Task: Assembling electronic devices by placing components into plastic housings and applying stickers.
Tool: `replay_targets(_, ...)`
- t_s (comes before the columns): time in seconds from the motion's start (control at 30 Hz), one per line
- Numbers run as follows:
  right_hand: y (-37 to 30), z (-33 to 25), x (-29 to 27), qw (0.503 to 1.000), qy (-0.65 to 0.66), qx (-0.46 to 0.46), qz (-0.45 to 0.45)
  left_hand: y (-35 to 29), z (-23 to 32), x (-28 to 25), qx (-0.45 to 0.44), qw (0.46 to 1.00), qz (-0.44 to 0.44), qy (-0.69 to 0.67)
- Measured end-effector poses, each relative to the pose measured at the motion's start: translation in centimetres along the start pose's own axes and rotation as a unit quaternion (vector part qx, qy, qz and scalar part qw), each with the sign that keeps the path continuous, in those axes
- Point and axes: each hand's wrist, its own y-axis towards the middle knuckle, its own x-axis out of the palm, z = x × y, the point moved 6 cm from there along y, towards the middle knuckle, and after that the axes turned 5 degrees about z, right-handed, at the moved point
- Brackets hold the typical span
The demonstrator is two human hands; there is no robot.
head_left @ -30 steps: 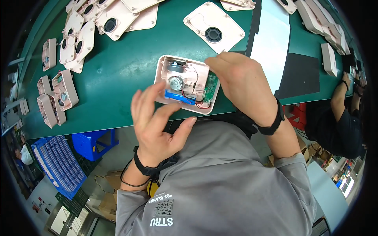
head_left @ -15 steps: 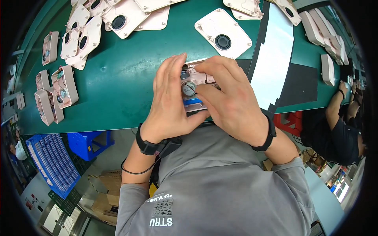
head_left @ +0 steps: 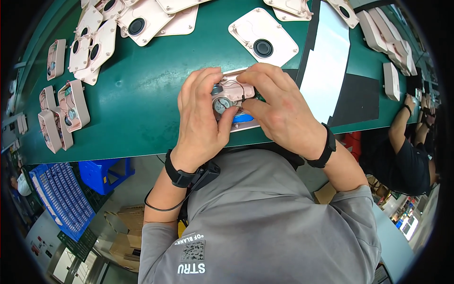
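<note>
On the green table in front of me lies an uncovered pale pink plastic housing (head_left: pixel 245 126). Inside it are a round silver part (head_left: pixel 221 105), a blue part (head_left: pixel 243 118) and thin dark wires (head_left: pixel 244 90). My left hand (head_left: pixel 201 120) is closed round the left side, its thumb reaching in beside the silver part. My right hand (head_left: pixel 286 111) curls over the right side, index finger at the far part and thumb side near the wires. The fingers hide much of the inside, and whether the right fingers pinch a wire is unclear.
Beyond the housing lies a pink panel (head_left: pixel 283 40) with a black round speaker (head_left: pixel 263 48). More such panels (head_left: pixel 153 19) are piled far left. Open housings (head_left: pixel 78 106) stand at left. At right are a white strip (head_left: pixel 326 66), a black mat (head_left: pixel 357 102) and another person's arm (head_left: pixel 399 123).
My left thumb has moved from the near edge up into the housing beside the silver part. My right hand has shifted slightly rightward, uncovering more wires. The view has shifted a little.
</note>
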Motion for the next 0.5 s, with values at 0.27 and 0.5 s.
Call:
replay_targets(0.27, 0.9, 0.3, -1.8, 0.996, 0.05, 0.037, 0.072, -0.5, 0.5, 0.3, -0.02, 0.998, 0.041, 0.044)
replay_targets(0.5, 1.0, 0.8, 0.8, 0.997, 0.023, 0.047, 0.058, -0.8, 0.7, 0.4, -0.012, 0.997, 0.067, 0.031)
